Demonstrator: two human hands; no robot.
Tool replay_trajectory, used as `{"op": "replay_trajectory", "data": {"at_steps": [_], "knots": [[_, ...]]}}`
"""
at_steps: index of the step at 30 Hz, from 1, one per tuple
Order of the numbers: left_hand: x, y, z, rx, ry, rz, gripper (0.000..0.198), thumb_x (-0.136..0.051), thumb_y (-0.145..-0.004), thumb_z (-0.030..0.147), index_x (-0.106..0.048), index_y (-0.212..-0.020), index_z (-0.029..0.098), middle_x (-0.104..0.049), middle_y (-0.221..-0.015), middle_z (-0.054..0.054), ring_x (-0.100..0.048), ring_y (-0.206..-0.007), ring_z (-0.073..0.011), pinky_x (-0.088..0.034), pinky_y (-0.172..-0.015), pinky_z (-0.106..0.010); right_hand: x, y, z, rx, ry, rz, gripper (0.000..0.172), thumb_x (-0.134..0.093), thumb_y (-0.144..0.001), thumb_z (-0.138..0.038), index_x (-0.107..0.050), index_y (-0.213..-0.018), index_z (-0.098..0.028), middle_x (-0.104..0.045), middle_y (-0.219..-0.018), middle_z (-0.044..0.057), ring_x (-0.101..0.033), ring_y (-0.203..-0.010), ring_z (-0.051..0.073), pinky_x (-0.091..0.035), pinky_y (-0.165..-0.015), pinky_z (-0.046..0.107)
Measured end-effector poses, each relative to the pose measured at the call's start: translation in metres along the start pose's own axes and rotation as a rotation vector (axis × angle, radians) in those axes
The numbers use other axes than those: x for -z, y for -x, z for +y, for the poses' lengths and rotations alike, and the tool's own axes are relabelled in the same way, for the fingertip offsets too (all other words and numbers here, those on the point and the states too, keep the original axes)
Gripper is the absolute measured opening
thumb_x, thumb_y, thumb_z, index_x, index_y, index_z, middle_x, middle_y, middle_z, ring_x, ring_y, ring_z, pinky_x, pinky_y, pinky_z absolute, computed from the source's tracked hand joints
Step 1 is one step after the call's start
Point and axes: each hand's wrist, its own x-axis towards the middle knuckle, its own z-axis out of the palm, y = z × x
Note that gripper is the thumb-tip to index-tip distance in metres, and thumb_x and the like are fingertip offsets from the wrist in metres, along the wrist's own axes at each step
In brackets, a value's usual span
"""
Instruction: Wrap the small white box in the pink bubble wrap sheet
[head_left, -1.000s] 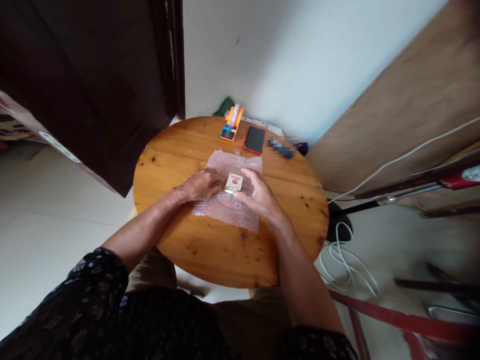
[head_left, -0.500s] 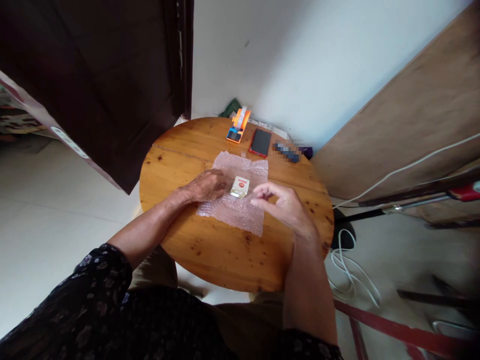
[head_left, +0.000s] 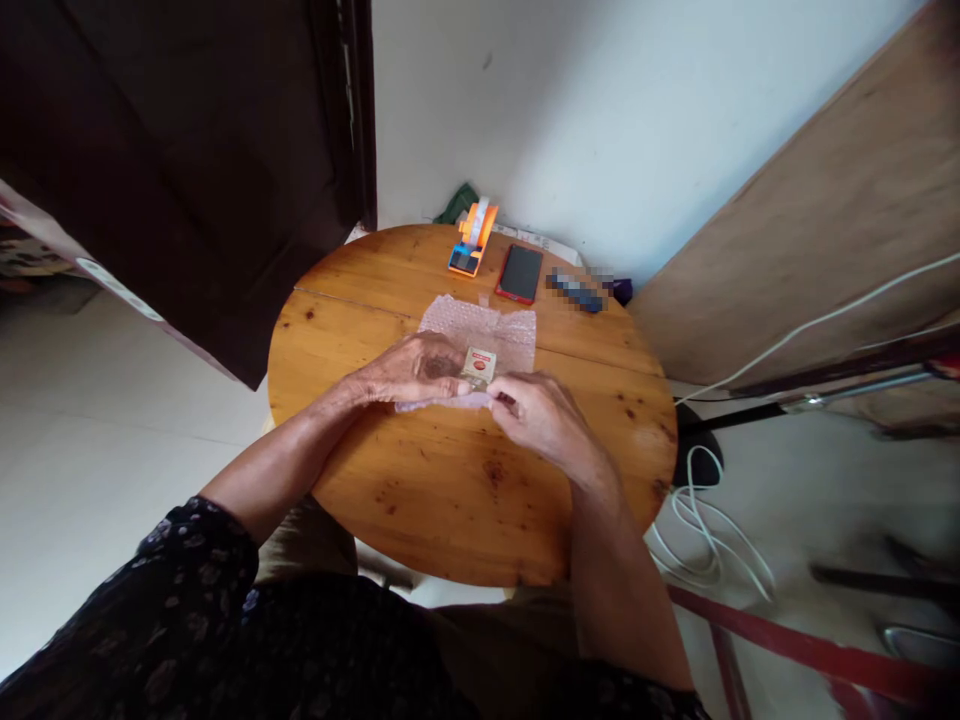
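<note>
A small cream box with a red mark (head_left: 478, 366) lies on a sheet of clear bubble wrap (head_left: 491, 328) spread on the round wooden table (head_left: 450, 500). My left hand (head_left: 412, 368) rests beside the box with its fingers pinching the near edge of the wrap, which is folded up toward the box. My right hand (head_left: 536, 415) is closed on the same near edge of the wrap, just right of the box. Both hands hide the front part of the sheet.
At the table's far side stand an orange tape dispenser (head_left: 470, 238), a red-cased phone (head_left: 519, 273) and a small dark object (head_left: 576, 290). A dark door (head_left: 187, 150) is at the left, a wooden board (head_left: 810, 190) at the right, white cables (head_left: 701, 530) on the floor.
My right hand, lifted off the box half a second ago, has come down and gripped the near edge of the bubble wrap. The front of the sheet is now folded up toward the box.
</note>
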Motion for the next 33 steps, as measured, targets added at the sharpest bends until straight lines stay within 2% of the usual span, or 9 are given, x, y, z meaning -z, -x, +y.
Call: {"op": "replay_trajectory", "data": {"at_steps": [4,7,10,14,16,18,20,26,33], "knots": [[0.001,0.001,0.002,-0.056,-0.040,0.006,0.051,-0.082,-0.073,0.047,-0.070,-0.115,0.020,-0.074,-0.117,-0.010,-0.067,-0.107,-0.0259,-0.052,-0.095,-0.040,-0.002,-0.004,0.002,-0.117,-0.028,0.217,0.015,-0.054,-0.089,-0.022,-0.069,-0.091,-0.026,-0.075,-0.081,0.003,-0.066,-0.074,0.021,-0.045,-0.071,0.033],[-0.005,-0.001,0.000,-0.019,-0.104,0.077,0.034,-0.078,-0.078,0.032,-0.071,-0.108,0.018,-0.075,-0.110,-0.009,-0.068,-0.102,-0.0239,-0.052,-0.093,-0.037,-0.011,-0.008,0.005,-0.169,-0.063,0.333,0.019,-0.052,-0.091,-0.023,-0.068,-0.099,-0.025,-0.078,-0.094,0.006,-0.071,-0.088,0.024,-0.049,-0.079,0.036],[-0.014,-0.003,-0.001,0.060,-0.080,0.148,0.013,-0.065,-0.087,0.023,-0.072,-0.095,0.016,-0.075,-0.096,-0.007,-0.068,-0.088,-0.0186,-0.051,-0.082,-0.031,-0.016,-0.010,0.010,-0.142,-0.075,0.329,0.023,-0.058,-0.086,-0.025,-0.068,-0.107,-0.023,-0.077,-0.101,0.008,-0.071,-0.094,0.026,-0.050,-0.088,0.040],[-0.021,-0.005,-0.003,0.154,-0.045,0.227,0.015,-0.061,-0.088,0.025,-0.072,-0.088,0.015,-0.074,-0.084,-0.004,-0.064,-0.075,-0.0152,-0.048,-0.070,-0.027,-0.016,-0.011,0.015,-0.093,-0.119,0.261,0.047,-0.071,-0.077,-0.032,-0.063,-0.123,-0.024,-0.075,-0.107,0.008,-0.069,-0.100,0.029,-0.049,-0.095,0.044],[-0.023,-0.006,-0.004,0.176,-0.054,0.259,0.016,-0.062,-0.086,0.027,-0.072,-0.086,0.015,-0.073,-0.081,-0.004,-0.063,-0.072,-0.0148,-0.046,-0.067,-0.026,-0.016,-0.012,0.018,-0.133,-0.138,0.290,0.039,-0.068,-0.079,-0.033,-0.064,-0.117,-0.024,-0.074,-0.105,0.008,-0.068,-0.098,0.028,-0.049,-0.093,0.044],[-0.024,-0.008,-0.006,0.181,-0.051,0.284,0.017,-0.062,-0.086,0.028,-0.072,-0.084,0.015,-0.073,-0.080,-0.004,-0.062,-0.072,-0.0148,-0.046,-0.067,-0.026,-0.018,-0.015,0.021,-0.184,-0.177,0.328,0.020,-0.062,-0.083,-0.034,-0.066,-0.100,-0.023,-0.074,-0.101,0.008,-0.068,-0.095,0.027,-0.050,-0.089,0.041],[-0.025,-0.009,-0.007,0.184,-0.035,0.302,0.017,-0.062,-0.085,0.029,-0.071,-0.082,0.015,-0.074,-0.081,-0.004,-0.063,-0.073,-0.0151,-0.047,-0.069,-0.026,-0.022,-0.019,0.026,-0.218,-0.245,0.344,0.012,-0.059,-0.085,-0.035,-0.063,-0.085,-0.024,-0.073,-0.099,0.008,-0.067,-0.094,0.025,-0.050,-0.085,0.038],[-0.027,-0.011,-0.010,0.229,0.083,0.334,0.015,-0.065,-0.081,0.030,-0.068,-0.079,0.015,-0.071,-0.078,-0.001,-0.060,-0.071,-0.0129,-0.046,-0.069,-0.024,-0.030,-0.028,0.032,-0.351,-0.460,0.242,0.021,-0.059,-0.082,-0.043,-0.058,-0.076,-0.022,-0.059,-0.067,-0.002,-0.053,-0.063,0.015,-0.041,-0.059,0.027],[-0.028,-0.010,-0.011,0.196,0.343,0.272,0.015,-0.067,-0.077,0.029,-0.062,-0.074,0.015,-0.065,-0.074,-0.001,-0.054,-0.067,-0.0103,-0.042,-0.063,-0.021,-0.030,-0.023,0.024,-0.377,-0.540,0.245,0.019,-0.065,-0.073,-0.039,-0.061,-0.069,-0.021,-0.055,-0.061,-0.003,-0.046,-0.057,0.012,-0.035,-0.054,0.025]]}}
